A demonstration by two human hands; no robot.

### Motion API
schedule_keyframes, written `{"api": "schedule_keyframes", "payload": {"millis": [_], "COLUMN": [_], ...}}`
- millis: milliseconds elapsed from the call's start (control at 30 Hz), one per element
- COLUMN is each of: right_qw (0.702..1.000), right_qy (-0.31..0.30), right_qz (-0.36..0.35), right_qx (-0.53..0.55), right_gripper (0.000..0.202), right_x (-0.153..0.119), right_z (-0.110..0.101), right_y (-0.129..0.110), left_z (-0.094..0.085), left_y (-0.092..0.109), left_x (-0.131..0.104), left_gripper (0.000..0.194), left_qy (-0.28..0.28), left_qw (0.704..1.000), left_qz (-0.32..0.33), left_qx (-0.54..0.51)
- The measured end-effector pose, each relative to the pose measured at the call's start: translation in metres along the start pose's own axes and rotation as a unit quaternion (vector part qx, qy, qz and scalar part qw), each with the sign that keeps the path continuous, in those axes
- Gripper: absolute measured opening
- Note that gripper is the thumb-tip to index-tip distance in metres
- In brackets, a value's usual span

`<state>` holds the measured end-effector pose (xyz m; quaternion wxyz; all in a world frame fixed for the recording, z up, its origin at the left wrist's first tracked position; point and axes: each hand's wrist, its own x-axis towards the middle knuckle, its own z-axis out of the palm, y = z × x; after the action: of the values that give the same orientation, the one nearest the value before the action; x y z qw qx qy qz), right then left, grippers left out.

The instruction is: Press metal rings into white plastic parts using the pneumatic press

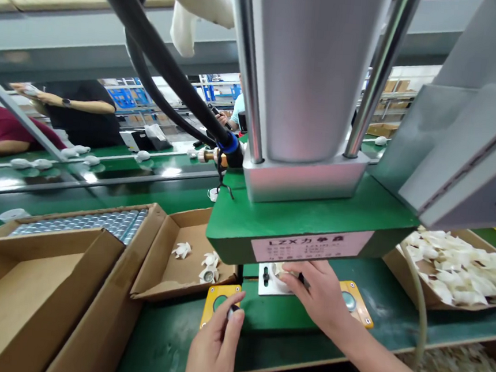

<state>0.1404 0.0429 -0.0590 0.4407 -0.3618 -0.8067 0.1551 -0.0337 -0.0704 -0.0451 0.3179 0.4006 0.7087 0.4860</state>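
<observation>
Cannot fully make out the small dark piece (232,311), half covered in the left grip (215,345). Cannot see the spot beneath the right grip (324,301) on the white plate (270,286), partly behind the green press head (235,237). Cannot read the fine print on the pink label (312,249). Lost past the edges: the grey cylinder's top (314,70), parts of the front carton (18,281) and right-hand box (399,270).

Low gap under press hd (310,212)
</observation>
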Motion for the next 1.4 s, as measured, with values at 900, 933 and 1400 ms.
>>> {"api": "schedule_keyframes", "payload": {"millis": [900,933,1400], "right_qw": [0.974,0.974,0.99], "right_qy": [-0.001,-0.005,0.02], "right_qz": [0.021,0.006,0.143], "right_qx": [-0.226,-0.227,0.011], "right_gripper": [0.025,0.024,0.025], "right_x": [-0.096,-0.096,-0.072], "right_z": [-0.071,-0.071,-0.062], "right_y": [0.047,0.047,0.021], "left_z": [-0.039,-0.038,-0.033], "left_y": [-0.045,-0.041,0.004], "left_x": [0.009,0.01,-0.001], "left_gripper": [0.038,0.039,0.048], "left_qy": [0.02,0.02,-0.025], "left_qw": [0.794,0.786,0.997], "left_qz": [0.351,0.355,-0.053], "left_qx": [0.497,0.506,-0.043]}}
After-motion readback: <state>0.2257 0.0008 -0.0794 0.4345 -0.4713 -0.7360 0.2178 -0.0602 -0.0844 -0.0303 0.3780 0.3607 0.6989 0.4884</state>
